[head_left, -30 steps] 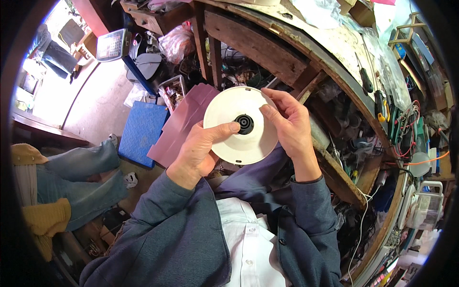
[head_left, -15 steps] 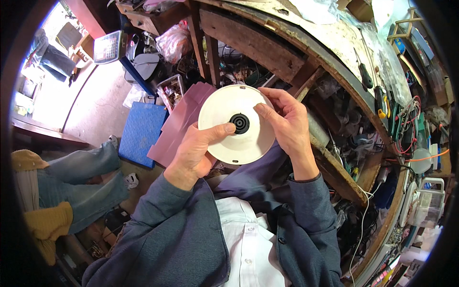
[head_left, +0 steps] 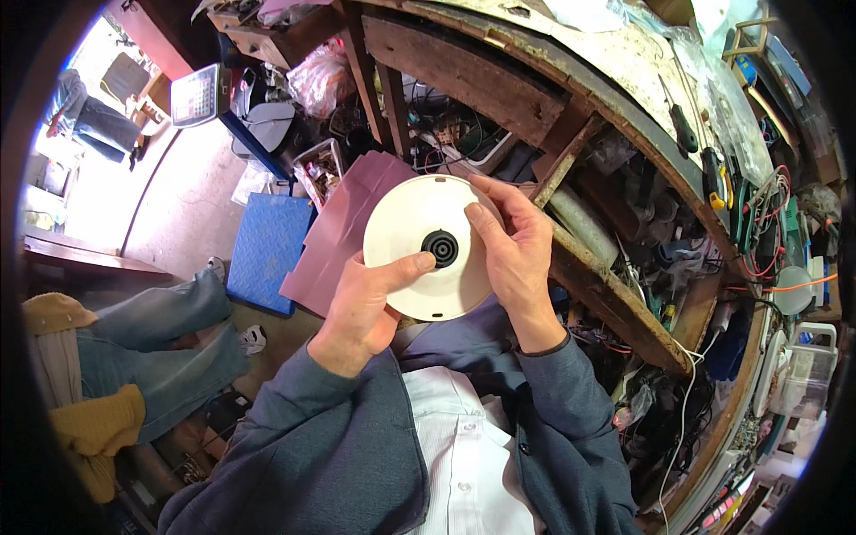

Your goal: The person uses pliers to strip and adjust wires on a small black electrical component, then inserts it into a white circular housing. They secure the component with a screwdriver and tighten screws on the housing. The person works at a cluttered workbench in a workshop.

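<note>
Fingers [head_left: 504, 195] of the left hand [head_left: 358, 301] and right hand [head_left: 520, 263] grip opposite sides of a white disc [head_left: 437, 209] (left thumb [head_left: 415, 265] by its black hub [head_left: 440, 249]), out beyond the white shirt [head_left: 450, 419]. Since a second ago, disc and hands have shifted slightly left and lower, grip unchanged.

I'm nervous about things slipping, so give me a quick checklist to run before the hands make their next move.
1. Left hand secure on the white disc: ok, gripping its left side.
2. Right hand secure: ok, gripping the disc's upper right edge.
3. Black hub clear of the left thumb: not ok, the thumb's tip lies right at its edge.
4. Underside of the disc sound: cannot tell, it faces away.
5. Loose tools clear of the disc: ok for the black-handled screwdriver, which lies apart on the bench.
</note>
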`<state>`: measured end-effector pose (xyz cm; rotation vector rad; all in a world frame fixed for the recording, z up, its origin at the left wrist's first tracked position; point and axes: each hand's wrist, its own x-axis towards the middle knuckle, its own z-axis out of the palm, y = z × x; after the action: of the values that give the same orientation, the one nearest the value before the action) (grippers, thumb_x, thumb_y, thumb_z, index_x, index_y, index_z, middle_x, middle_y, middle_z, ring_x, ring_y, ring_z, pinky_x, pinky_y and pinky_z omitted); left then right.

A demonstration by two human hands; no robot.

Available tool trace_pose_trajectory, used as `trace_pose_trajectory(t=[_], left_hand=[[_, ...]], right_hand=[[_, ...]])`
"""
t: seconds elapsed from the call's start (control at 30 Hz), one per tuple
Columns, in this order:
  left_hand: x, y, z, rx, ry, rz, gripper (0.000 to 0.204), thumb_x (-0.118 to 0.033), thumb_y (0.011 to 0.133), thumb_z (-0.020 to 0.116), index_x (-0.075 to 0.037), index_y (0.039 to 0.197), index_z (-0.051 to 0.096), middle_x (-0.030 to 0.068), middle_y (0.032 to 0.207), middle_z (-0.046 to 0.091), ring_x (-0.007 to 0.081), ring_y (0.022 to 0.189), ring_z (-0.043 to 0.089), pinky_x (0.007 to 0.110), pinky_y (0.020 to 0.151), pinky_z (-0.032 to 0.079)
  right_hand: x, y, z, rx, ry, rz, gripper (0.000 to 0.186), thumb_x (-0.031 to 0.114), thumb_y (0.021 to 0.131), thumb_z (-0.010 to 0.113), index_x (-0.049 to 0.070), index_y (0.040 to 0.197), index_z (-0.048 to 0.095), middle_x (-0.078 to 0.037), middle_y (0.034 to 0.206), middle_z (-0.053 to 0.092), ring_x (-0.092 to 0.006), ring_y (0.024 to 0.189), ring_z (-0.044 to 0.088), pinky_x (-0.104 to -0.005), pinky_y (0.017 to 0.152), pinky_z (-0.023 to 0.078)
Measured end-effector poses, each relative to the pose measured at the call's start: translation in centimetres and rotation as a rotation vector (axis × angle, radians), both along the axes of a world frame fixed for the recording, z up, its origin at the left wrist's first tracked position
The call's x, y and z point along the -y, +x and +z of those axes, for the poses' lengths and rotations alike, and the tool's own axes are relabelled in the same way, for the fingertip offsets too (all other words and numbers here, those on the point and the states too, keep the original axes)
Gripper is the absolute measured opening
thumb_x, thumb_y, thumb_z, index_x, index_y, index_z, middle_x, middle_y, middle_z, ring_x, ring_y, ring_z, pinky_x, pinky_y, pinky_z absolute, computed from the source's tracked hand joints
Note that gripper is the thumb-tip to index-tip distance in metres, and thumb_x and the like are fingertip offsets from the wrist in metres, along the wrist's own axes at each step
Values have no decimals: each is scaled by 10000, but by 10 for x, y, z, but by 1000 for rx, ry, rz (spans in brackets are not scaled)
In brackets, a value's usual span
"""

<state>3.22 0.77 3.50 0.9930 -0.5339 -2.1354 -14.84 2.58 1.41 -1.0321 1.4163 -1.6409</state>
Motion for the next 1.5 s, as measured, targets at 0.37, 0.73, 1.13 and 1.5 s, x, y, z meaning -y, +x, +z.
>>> trace_pose_trajectory(t=[0.37,0.73,1.13,1.5], left_hand=[[-7,-2,-2,40,-105,0,558,33,821,811,52,1334,590,163,1249,694,263,1107,697,423,974,581],[-4,0,-2,-36,-141,15,533,20,841,804,40,1330,594,157,1240,699,261,1096,706,414,961,593],[-4,12,5,43,-212,-44,444,-63,957,716,74,1348,557,175,1245,693,258,1085,715,388,929,610],[5,21,-2,107,-219,-142,442,-91,982,695,77,1362,545,173,1254,692,248,1095,711,377,949,593]], right_hand=[[-11,4,-5,32,-8,-31,289,40,973,670,-34,1251,673,-84,1133,727,-130,1045,664,-267,929,519],[-9,4,3,-74,-30,7,285,67,995,656,-38,1259,657,-108,1146,720,-148,1058,667,-282,927,526],[-11,1,-16,132,34,184,357,108,1033,598,-18,1365,563,-98,1197,678,-132,1083,632,-275,949,505],[-13,2,-36,567,102,355,515,164,999,685,7,1453,498,-126,1342,630,-181,1197,623,-323,1020,525]])
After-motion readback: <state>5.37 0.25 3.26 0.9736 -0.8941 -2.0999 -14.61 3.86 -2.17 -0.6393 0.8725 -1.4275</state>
